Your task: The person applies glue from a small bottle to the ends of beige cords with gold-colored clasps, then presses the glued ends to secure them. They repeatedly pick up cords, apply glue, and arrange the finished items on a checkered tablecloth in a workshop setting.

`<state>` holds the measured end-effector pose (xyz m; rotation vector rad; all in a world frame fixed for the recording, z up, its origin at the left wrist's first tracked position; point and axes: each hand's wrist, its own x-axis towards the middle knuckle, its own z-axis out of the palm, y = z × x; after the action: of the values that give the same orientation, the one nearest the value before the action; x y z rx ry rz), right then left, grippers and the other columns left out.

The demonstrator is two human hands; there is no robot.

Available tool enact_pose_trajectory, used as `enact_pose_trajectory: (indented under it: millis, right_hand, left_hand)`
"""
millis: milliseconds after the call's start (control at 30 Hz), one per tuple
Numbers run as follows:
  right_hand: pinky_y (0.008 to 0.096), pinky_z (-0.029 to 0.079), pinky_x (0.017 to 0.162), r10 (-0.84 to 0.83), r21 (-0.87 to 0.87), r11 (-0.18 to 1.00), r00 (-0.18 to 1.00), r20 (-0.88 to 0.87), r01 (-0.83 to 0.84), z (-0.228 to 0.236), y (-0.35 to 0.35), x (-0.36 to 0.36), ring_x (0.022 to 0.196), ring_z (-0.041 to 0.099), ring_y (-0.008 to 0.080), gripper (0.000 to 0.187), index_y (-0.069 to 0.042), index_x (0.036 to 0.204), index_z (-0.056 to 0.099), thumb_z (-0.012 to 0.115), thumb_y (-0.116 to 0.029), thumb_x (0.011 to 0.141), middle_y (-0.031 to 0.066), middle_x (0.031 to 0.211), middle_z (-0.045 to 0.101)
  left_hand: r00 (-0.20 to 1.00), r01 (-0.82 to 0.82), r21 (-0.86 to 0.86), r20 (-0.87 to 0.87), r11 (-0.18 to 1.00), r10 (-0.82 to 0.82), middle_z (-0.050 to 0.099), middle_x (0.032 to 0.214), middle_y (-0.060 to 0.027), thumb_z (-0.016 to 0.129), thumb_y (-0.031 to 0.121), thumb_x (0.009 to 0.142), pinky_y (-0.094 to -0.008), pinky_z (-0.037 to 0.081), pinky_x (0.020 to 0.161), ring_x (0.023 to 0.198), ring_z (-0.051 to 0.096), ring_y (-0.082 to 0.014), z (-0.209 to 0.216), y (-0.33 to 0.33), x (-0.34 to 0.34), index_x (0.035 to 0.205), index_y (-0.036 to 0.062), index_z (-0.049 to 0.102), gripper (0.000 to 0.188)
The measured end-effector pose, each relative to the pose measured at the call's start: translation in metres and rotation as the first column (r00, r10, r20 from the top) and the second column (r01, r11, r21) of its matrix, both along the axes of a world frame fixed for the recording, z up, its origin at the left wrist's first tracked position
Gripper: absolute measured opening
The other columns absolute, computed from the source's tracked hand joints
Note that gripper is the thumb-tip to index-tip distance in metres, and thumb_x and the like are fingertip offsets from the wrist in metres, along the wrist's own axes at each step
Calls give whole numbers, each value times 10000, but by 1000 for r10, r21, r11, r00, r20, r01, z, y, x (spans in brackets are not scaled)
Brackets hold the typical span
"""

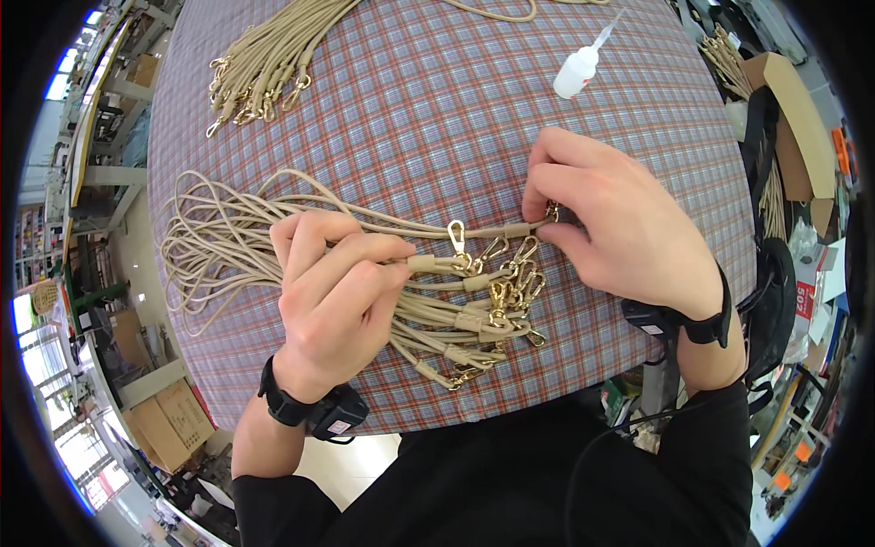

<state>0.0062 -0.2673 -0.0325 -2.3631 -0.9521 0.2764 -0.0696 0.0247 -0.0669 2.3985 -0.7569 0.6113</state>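
Note:
A bundle of beige cords [214, 242] with gold snap hooks lies across the checked cloth in front of me. My left hand [339, 290] is closed over the bundle, its thumb and forefinger pinching a cord by the beige sleeve [421, 263] near its end. From that sleeve a gold snap hook [458, 239] stands up. Farther right, my right hand [620, 214] pinches the hook end of another cord [483, 233]; the fingers partly hide its metal. Several more snap hooks [499, 305] lie in a cluster between and below my hands.
A second bundle of beige cords [278, 59] lies at the far left of the cloth-covered table [410, 128]. At the far right lies a white squeeze bottle [576, 73] with a thin nozzle. An open cardboard box [793, 118] and black straps stand beyond the table's right edge.

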Motion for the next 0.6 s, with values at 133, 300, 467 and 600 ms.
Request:
enact_pose_trajectory:
  millis: [133, 300, 467, 600]
  right_hand:
    - [490, 565, 826, 33, 35, 999, 994, 108, -37, -3, 4, 3, 932, 682, 388, 119, -36, 907, 677, 761, 19, 843, 118, 982, 637]
    - [452, 544, 668, 100, 195, 968, 957, 273, -157, 0, 10, 5, 804, 673, 340, 166, -37, 850, 624, 768, 14, 786, 85, 927, 653]
    - [389, 517, 596, 148, 291, 917, 911, 385, -272, -2, 16, 1, 727, 641, 269, 223, -39, 803, 564, 772, 1, 730, 64, 928, 660]
    - [381, 510, 584, 191, 292, 902, 900, 393, -319, 2, 18, 0, 700, 628, 248, 235, -48, 782, 556, 775, -8, 704, 65, 930, 666]
  left_hand:
    - [997, -53, -78, 53, 995, 58, 818, 968, -29, 898, -70, 738, -403, 452, 847, 876, 659, -238, 1, -1, -1, 848, 87, 693, 281]
    - [978, -193, -232, 29, 953, 205, 802, 970, -105, 922, -105, 801, -391, 519, 762, 796, 726, -250, -2, 2, -3, 898, 48, 681, 302]
    - [983, -185, -270, -40, 945, 181, 801, 1082, -134, 923, -59, 815, -367, 579, 765, 860, 734, -265, -7, 2, 1, 983, 8, 727, 266]
    - [990, -130, -203, -79, 971, 116, 785, 1271, -139, 926, 45, 824, -409, 595, 866, 993, 732, -299, 2, -5, 2, 1177, 3, 791, 381]
